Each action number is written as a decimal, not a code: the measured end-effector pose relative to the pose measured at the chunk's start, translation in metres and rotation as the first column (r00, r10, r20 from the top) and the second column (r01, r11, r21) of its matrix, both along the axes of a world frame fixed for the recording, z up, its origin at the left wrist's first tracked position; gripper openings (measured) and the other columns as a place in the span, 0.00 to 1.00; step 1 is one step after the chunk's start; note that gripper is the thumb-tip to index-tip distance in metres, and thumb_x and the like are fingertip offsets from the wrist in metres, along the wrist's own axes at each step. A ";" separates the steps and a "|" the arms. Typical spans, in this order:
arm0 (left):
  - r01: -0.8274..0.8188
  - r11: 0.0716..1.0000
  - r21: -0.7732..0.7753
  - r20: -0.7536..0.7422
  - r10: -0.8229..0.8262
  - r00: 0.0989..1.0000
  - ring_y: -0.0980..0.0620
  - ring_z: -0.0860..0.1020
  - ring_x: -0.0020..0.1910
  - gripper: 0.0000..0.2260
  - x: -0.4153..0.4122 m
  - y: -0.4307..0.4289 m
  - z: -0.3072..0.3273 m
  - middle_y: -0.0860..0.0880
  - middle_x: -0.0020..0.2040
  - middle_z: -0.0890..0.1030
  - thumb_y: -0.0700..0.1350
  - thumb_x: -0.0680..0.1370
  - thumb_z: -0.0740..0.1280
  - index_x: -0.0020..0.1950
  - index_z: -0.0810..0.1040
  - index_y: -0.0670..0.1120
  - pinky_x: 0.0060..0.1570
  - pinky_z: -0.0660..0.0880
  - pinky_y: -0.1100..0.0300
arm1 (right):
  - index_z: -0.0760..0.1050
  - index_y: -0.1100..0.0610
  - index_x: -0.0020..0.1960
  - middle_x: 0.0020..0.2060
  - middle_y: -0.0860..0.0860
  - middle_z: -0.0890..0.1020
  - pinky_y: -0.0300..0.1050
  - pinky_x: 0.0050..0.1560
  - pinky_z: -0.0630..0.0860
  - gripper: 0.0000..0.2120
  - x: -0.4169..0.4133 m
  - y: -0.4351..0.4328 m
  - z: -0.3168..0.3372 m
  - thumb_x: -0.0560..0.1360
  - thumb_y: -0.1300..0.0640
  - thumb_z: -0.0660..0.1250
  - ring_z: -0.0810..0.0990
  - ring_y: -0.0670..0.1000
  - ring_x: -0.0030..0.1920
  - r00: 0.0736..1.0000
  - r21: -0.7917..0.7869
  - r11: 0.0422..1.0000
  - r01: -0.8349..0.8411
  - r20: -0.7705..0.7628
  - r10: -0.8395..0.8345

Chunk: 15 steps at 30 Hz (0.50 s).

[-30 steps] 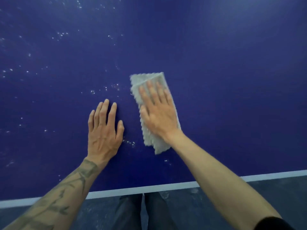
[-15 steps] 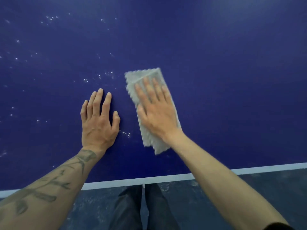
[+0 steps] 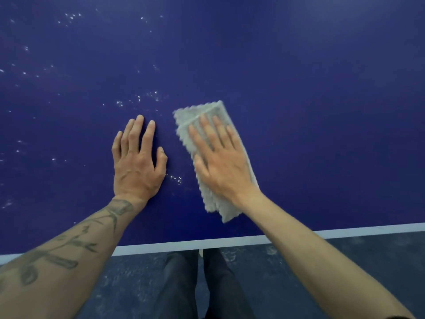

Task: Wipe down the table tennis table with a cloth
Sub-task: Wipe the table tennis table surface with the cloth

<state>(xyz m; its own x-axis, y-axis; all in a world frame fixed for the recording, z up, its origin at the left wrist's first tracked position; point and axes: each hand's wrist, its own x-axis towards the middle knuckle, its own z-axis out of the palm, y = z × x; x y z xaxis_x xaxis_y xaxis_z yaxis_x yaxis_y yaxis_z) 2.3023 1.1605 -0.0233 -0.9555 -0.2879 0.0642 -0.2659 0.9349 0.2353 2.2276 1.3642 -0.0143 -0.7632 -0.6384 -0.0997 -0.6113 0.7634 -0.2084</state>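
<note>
I'm pressing the folded cloth flat on the table under my open right hand — left hand bracing, spread flat, holding nothing. Next — I'm judging — the cloth needs pushing left over the specks.

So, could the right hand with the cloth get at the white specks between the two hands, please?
Probably yes: the specks lie just left of the cloth under the right hand, nothing between; the left hand sits beside them.
</note>
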 end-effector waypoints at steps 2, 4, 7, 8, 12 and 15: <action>0.000 1.000 0.001 -0.001 0.000 1.000 0.42 0.59 0.83 0.26 0.000 0.000 0.000 0.42 0.83 0.62 0.50 0.85 0.58 0.82 0.65 0.43 0.83 0.51 0.43 | 0.51 0.50 0.88 0.87 0.53 0.50 0.59 0.85 0.49 0.31 0.019 0.034 0.001 0.87 0.47 0.52 0.45 0.55 0.87 0.995 0.019 0.995 -0.102 0.005 0.102; -0.006 1.000 0.013 0.002 0.006 1.000 0.43 0.58 0.83 0.26 -0.001 0.001 0.001 0.43 0.83 0.61 0.50 0.85 0.57 0.82 0.65 0.43 0.83 0.50 0.44 | 0.50 0.51 0.88 0.87 0.53 0.49 0.61 0.85 0.50 0.31 0.012 0.075 0.003 0.87 0.47 0.52 0.45 0.55 0.87 1.000 0.043 0.999 -0.016 -0.004 0.016; -0.009 1.000 0.020 0.010 0.009 1.000 0.42 0.58 0.83 0.26 0.000 0.001 0.001 0.43 0.83 0.61 0.50 0.84 0.57 0.82 0.65 0.43 0.83 0.50 0.44 | 0.50 0.51 0.88 0.87 0.53 0.50 0.60 0.85 0.50 0.31 -0.020 0.110 0.005 0.86 0.46 0.49 0.46 0.55 0.87 0.956 0.081 0.953 0.292 -0.027 -0.291; -0.007 1.000 0.020 0.009 0.007 1.000 0.42 0.58 0.83 0.26 0.000 0.001 0.001 0.43 0.83 0.61 0.50 0.84 0.57 0.82 0.65 0.43 0.83 0.50 0.43 | 0.49 0.50 0.88 0.87 0.53 0.50 0.60 0.85 0.48 0.31 -0.032 0.108 0.005 0.86 0.46 0.48 0.46 0.55 0.87 0.929 0.078 0.925 0.371 -0.019 -0.370; -0.006 1.000 0.010 0.001 0.006 1.000 0.42 0.58 0.83 0.26 0.001 0.001 0.001 0.42 0.83 0.61 0.50 0.85 0.57 0.81 0.65 0.43 0.83 0.51 0.43 | 0.50 0.51 0.88 0.87 0.55 0.50 0.59 0.85 0.45 0.32 -0.040 0.057 0.003 0.85 0.47 0.49 0.46 0.57 0.87 0.903 0.040 0.902 0.430 -0.005 -0.430; -0.004 1.000 0.010 0.001 0.004 1.000 0.42 0.58 0.83 0.26 0.001 0.002 0.001 0.42 0.83 0.61 0.50 0.85 0.57 0.82 0.65 0.43 0.82 0.51 0.42 | 0.51 0.53 0.88 0.87 0.55 0.50 0.60 0.85 0.48 0.32 0.010 0.037 0.002 0.86 0.48 0.53 0.47 0.58 0.87 0.993 0.033 0.992 0.119 -0.014 -0.118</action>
